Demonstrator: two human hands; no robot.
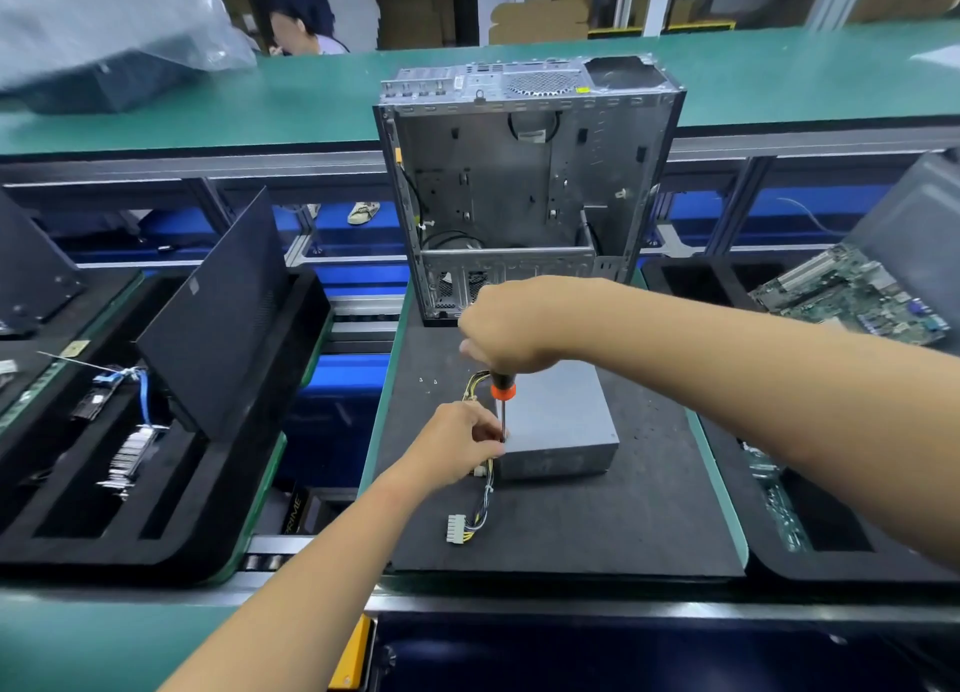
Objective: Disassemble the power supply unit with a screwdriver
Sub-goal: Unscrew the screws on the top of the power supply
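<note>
While I work the screw at the near left corner, the power supply [558, 421] lies flat on the black mat [597, 525].

My left hand [457, 444] pinches the screwdriver [502, 405] shaft at that corner; I'd keep it guiding the tip straight, while my right hand [506, 325], wrapped around the handle, presses down and turns slowly.

Two bare forearms are shown, without sleeves, gloves, watch or rings: the left hand [457, 444] entering from seven o'clock, the right hand [511, 327] from three o'clock.
</note>
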